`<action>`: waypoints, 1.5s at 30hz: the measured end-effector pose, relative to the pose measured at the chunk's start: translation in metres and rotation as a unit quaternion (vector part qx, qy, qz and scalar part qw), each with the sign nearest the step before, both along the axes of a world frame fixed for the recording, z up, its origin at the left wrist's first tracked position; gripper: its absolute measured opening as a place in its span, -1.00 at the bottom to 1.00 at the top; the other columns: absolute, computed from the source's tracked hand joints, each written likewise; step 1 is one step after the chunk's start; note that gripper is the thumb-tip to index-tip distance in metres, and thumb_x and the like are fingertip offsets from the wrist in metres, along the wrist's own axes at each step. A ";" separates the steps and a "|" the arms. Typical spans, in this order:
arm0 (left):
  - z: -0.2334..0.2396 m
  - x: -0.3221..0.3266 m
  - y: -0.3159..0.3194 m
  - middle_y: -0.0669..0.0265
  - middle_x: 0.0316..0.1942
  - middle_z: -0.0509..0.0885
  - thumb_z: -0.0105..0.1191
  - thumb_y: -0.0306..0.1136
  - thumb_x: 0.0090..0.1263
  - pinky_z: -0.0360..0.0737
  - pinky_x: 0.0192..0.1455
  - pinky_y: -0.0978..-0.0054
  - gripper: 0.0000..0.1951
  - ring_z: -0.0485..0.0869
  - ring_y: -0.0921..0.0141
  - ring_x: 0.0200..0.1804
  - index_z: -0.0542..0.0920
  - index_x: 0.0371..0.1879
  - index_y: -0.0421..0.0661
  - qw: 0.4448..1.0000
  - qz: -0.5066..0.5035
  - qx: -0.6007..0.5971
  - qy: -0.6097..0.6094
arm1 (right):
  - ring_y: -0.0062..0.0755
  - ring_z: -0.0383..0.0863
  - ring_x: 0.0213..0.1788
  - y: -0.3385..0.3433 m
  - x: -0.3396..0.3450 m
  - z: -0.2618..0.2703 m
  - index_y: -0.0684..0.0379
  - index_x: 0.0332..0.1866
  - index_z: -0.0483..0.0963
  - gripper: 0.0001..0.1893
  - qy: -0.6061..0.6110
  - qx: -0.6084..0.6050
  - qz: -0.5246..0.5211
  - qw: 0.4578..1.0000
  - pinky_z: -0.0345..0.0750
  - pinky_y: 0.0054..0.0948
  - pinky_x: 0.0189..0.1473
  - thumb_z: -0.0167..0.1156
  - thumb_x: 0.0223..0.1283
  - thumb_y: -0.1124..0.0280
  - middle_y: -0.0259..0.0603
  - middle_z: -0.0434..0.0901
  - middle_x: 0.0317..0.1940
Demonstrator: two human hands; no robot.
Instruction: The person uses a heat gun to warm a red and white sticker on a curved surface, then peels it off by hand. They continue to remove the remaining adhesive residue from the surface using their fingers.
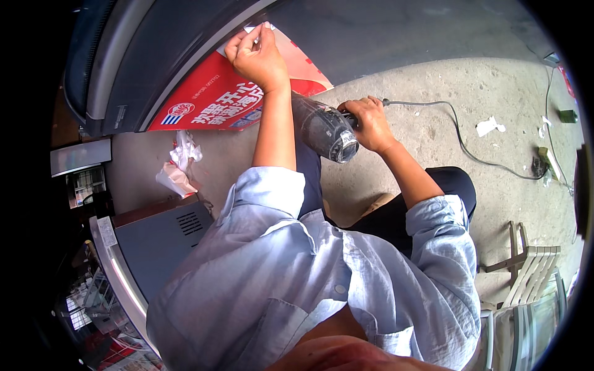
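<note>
A large red printed sticker with white lettering covers the lower side of a dark grey appliance cabinet. At the sticker's upper edge, my left hand pinches a lifted flap whose pale backing shows at the fingertips. My right hand grips the handle of a scuffed black hair dryer. The dryer's front end lies behind my left forearm, towards the sticker, so its nozzle is hidden. A grey power cord runs from the handle to the right.
Crumpled sticker scraps lie on the concrete floor at left. More white scraps lie at right, near a power strip. A slatted stool stands at lower right. Beside me at left is a grey vented cabinet.
</note>
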State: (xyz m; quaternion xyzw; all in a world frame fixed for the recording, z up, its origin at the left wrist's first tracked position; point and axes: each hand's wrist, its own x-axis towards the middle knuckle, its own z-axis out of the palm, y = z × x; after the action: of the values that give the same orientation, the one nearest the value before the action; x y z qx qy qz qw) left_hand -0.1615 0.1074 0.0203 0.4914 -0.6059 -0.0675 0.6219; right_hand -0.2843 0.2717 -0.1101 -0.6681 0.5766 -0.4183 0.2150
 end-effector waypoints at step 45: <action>-0.009 -0.001 0.000 0.24 0.05 0.44 0.23 -0.40 0.08 0.64 -0.10 0.44 -0.80 0.59 0.37 -0.09 0.66 -0.46 -0.34 0.998 -0.003 0.009 0.060 | -0.24 0.61 0.00 0.003 0.000 -0.003 -0.01 -0.15 0.55 -0.73 0.003 0.004 -0.001 1.000 0.21 0.06 0.31 0.30 -0.03 0.48 -0.34 0.68 -0.27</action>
State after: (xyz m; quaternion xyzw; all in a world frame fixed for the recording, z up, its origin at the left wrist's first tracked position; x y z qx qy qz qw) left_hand -0.1626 0.1069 0.0114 0.4899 -0.5684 -0.1045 0.6527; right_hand -0.2843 0.2748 -0.1130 -0.6676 0.5796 -0.4146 0.2155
